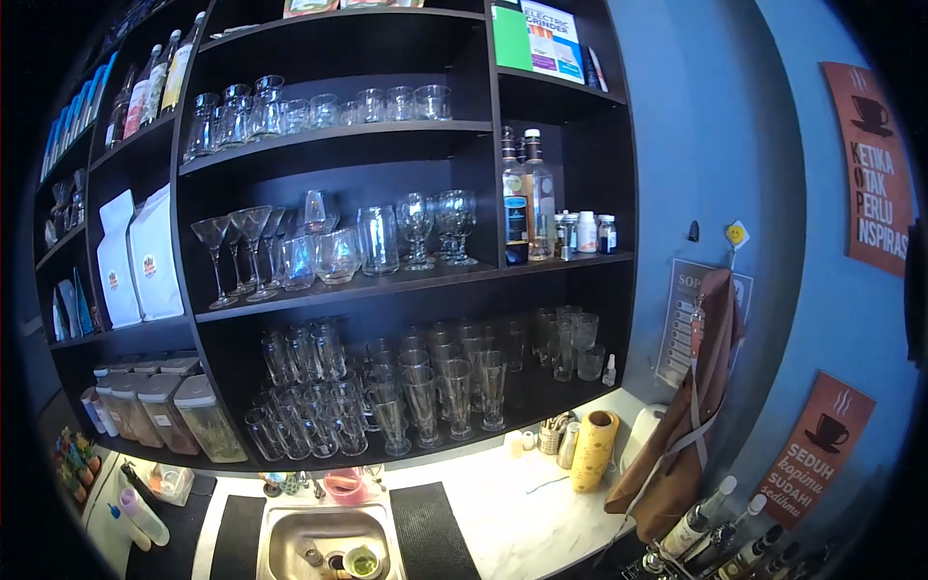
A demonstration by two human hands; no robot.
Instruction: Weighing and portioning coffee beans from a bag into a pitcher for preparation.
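Note:
Neither of my hands shows in the head view. Low in the middle, a steel sink is set into a white marbled counter. A small bowl with green contents lies in the basin, with a clear glass near it. Behind the sink's back edge is a pink container. Black ribbed mats flank the basin, one on the left and one on the right.
Dark shelves above the counter hold many glasses, bottles, white bags and lidded tubs. A yellow roll stands at the counter's back right. A brown apron hangs on the wall above several bottles.

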